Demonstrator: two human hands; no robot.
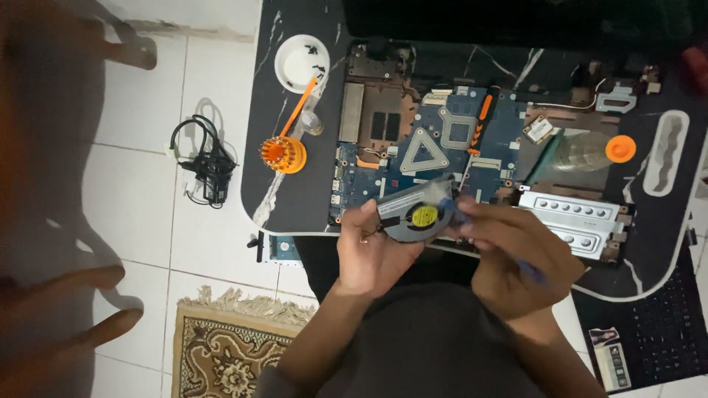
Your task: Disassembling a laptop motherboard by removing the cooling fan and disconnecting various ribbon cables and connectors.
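Observation:
My left hand holds a grey laptop cooling fan with a yellow round sticker at its hub. It is lifted just above the near edge of an opened laptop with a blue circuit board. My right hand is closed on a thin blue-handled tool whose pale tip meets the fan's upper right side. Both hands are over the front of the black marbled table.
A white dish with small screws, an orange-handled tool and an orange screwdriver bit holder lie left of the laptop. A clear bottle with an orange cap lies on the right. A black power adapter and a patterned rug are on the tiled floor.

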